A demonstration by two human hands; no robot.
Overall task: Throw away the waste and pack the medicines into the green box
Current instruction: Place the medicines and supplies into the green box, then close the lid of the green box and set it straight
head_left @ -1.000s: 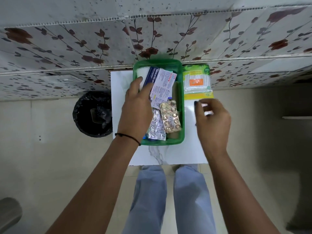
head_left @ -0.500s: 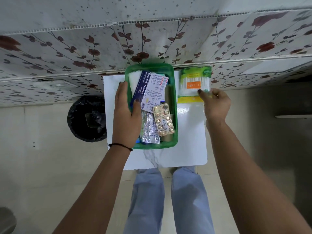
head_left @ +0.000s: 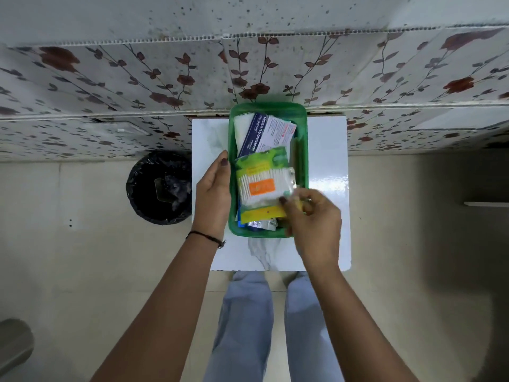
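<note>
The green box (head_left: 302, 150) stands on a small white table (head_left: 327, 221) against the wall. Inside it lie a blue-and-white medicated dressings carton (head_left: 265, 132), white gauze (head_left: 241, 125) and foil blister strips (head_left: 261, 224) near the front. A green and yellow pack of cotton swabs (head_left: 260, 184) lies over the box's contents. My right hand (head_left: 311, 216) pinches the pack's near right corner. My left hand (head_left: 213, 195) rests flat against the box's left wall, holding nothing.
A round bin with a black liner (head_left: 159, 188) stands on the floor left of the table. A floral tiled wall (head_left: 165, 78) rises right behind the table. My legs (head_left: 272, 326) stand at the table's front edge.
My right hand took the cotton swab pack from the table's far right and brought it over the green box. My left hand slid from inside the box to its left wall.
</note>
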